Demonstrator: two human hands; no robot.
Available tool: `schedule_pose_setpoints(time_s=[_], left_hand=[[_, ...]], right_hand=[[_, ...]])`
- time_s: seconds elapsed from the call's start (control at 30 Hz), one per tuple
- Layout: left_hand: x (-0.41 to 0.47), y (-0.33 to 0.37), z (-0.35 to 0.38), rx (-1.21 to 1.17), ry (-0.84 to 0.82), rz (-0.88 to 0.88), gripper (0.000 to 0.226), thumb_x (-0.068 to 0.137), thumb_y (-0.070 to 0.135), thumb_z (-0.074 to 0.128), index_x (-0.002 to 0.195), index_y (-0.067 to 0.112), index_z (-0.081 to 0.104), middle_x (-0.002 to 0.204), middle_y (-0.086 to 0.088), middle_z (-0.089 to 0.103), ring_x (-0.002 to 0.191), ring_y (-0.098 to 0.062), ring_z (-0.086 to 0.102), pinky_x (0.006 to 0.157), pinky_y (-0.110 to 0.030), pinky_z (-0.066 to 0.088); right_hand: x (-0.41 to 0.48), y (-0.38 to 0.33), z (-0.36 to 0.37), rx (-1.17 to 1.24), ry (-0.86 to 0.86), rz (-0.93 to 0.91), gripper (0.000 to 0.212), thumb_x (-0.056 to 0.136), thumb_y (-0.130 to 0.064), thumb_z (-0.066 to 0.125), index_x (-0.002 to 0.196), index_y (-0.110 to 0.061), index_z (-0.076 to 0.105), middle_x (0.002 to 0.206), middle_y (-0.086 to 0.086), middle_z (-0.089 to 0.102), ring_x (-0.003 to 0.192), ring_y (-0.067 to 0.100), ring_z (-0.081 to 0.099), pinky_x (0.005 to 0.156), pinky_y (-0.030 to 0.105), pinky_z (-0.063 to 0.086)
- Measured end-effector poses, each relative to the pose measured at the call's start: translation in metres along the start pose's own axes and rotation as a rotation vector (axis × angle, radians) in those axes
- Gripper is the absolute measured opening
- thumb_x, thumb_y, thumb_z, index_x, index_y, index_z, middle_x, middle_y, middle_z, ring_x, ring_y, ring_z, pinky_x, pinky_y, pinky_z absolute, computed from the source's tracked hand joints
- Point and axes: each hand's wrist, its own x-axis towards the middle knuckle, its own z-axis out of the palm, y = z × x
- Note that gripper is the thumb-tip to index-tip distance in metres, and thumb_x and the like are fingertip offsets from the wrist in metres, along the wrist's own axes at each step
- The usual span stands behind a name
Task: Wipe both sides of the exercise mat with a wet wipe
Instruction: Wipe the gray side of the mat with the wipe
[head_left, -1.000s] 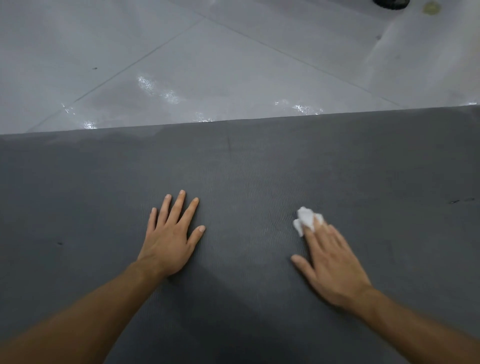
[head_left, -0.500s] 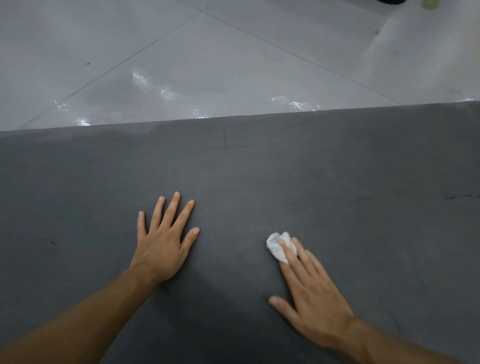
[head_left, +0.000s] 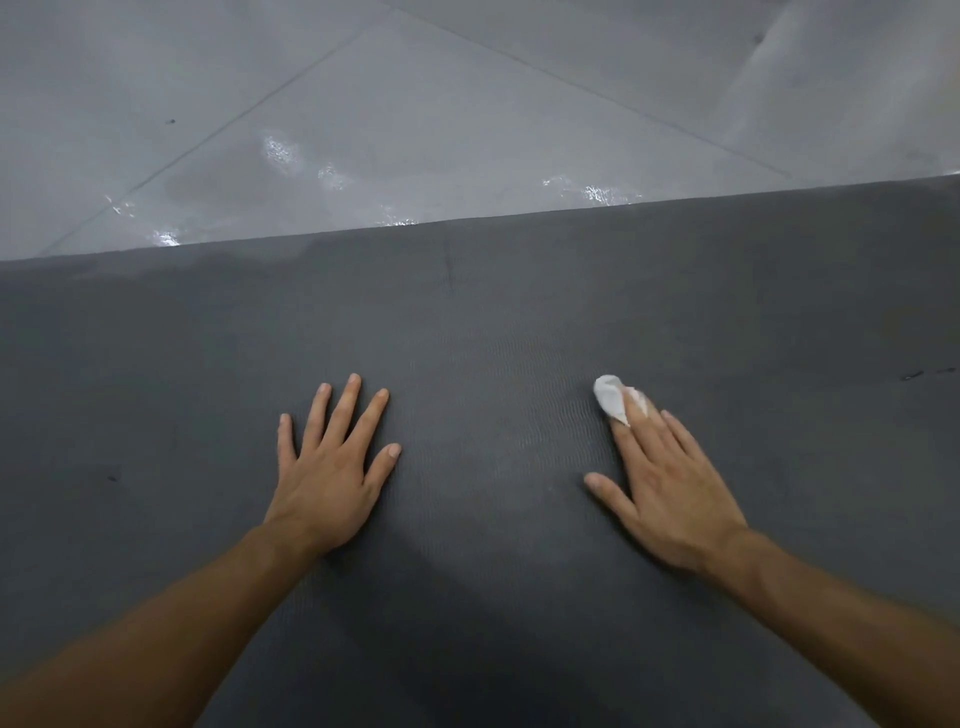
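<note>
Exercise mat (head_left: 493, 322), dark grey and textured, lies flat on the floor and fills the near half of the view, with both bare forearms reaching over it. The left hand (head_left: 332, 467) rests palm-down on the mat, fingers straight and spread, holding nothing. The right hand (head_left: 670, 488), well apart from it, also lies palm-down with straight fingers, pressing a crumpled white wet wipe (head_left: 613, 397) onto the mat. The wipe seems pinned under the index and middle fingertips only. Beyond the mat's far edge runs a grey tiled floor (head_left: 467, 104) with glossy wet patches (head_left: 283, 150) near that edge.
</note>
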Motion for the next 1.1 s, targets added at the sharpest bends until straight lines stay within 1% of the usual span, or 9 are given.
schedule_pose_setpoints(time_s=[0.1,0.17,0.37,0.53,0.67,0.77,0.87,0.97,1.1], left_hand=[[0.0,0.0,-0.001,0.005,-0.011,0.0,0.075,0.092,0.073,-0.001,0.162,0.046,-0.005,0.17,0.016,-0.019,0.156,-0.013,-0.024,0.126,-0.057,-0.008],[-0.001,0.0,-0.001,0.009,-0.013,0.0,0.074,0.093,0.072,-0.002,0.162,0.046,-0.007,0.169,0.017,-0.023,0.155,-0.012,-0.026,0.126,-0.056,-0.01],[-0.002,0.001,0.0,0.012,-0.001,0.002,0.074,0.094,0.071,0.0,0.163,0.044,-0.003,0.171,0.015,-0.018,0.156,-0.014,-0.022,0.126,-0.057,-0.007],[-0.003,-0.001,-0.001,-0.002,-0.005,0.025,0.074,0.095,0.072,0.002,0.163,0.044,-0.003,0.171,0.015,-0.017,0.156,-0.014,-0.023,0.126,-0.057,-0.008],[-0.002,-0.001,-0.001,0.01,0.004,0.015,0.074,0.094,0.072,0.001,0.163,0.045,-0.004,0.171,0.015,-0.017,0.156,-0.014,-0.023,0.126,-0.056,-0.009],[-0.003,-0.002,0.002,0.012,0.014,0.027,0.073,0.095,0.072,0.001,0.163,0.044,-0.003,0.171,0.014,-0.016,0.156,-0.014,-0.022,0.126,-0.056,-0.009],[-0.002,-0.003,0.004,0.013,0.02,0.033,0.072,0.097,0.071,0.002,0.163,0.043,-0.003,0.172,0.013,-0.015,0.156,-0.014,-0.022,0.125,-0.057,-0.009],[-0.002,-0.003,0.004,0.017,0.011,0.033,0.072,0.096,0.072,0.001,0.162,0.044,-0.007,0.171,0.013,-0.019,0.156,-0.014,-0.024,0.125,-0.056,-0.011],[-0.003,-0.003,0.003,0.013,0.01,0.033,0.072,0.096,0.072,0.0,0.162,0.044,-0.008,0.17,0.014,-0.02,0.155,-0.013,-0.026,0.125,-0.055,-0.012]], right_hand=[[0.009,0.015,-0.003,0.02,0.003,0.101,0.092,0.099,-0.077,0.001,0.166,-0.014,-0.005,0.174,0.004,-0.01,0.159,0.012,-0.016,0.13,0.035,-0.004],[0.007,0.005,-0.007,0.071,-0.006,0.063,0.091,0.1,-0.076,0.006,0.165,-0.016,-0.013,0.173,0.0,-0.017,0.158,0.012,-0.018,0.13,0.036,-0.002],[-0.035,-0.073,-0.001,0.157,-0.091,-0.329,0.098,0.099,-0.076,0.036,0.167,-0.017,-0.005,0.175,-0.001,-0.008,0.161,0.019,-0.007,0.127,0.041,0.012],[-0.061,-0.105,0.017,-0.031,-0.1,-0.613,0.093,0.1,-0.078,0.029,0.163,-0.009,0.028,0.174,0.007,0.01,0.161,0.024,0.009,0.123,0.038,0.018],[-0.04,-0.083,0.014,-0.01,-0.082,-0.564,0.089,0.102,-0.074,0.032,0.165,-0.012,0.024,0.175,0.003,0.008,0.16,0.019,0.013,0.126,0.037,0.014],[-0.013,-0.059,0.005,0.027,-0.044,-0.407,0.089,0.103,-0.072,0.032,0.167,-0.016,0.007,0.175,0.0,0.001,0.161,0.015,0.002,0.128,0.039,0.013],[0.014,-0.029,-0.004,-0.006,-0.037,-0.203,0.087,0.104,-0.072,0.019,0.166,-0.019,-0.01,0.174,-0.002,-0.013,0.16,0.011,-0.012,0.129,0.04,0.01],[0.028,-0.015,-0.006,-0.04,-0.059,-0.118,0.088,0.102,-0.074,0.005,0.165,-0.015,-0.011,0.173,0.0,-0.021,0.158,0.011,-0.019,0.13,0.04,0.006],[0.02,-0.036,-0.005,0.024,-0.056,-0.16,0.094,0.101,-0.077,0.016,0.165,-0.013,-0.01,0.173,0.003,-0.018,0.159,0.015,-0.016,0.13,0.041,0.006]])
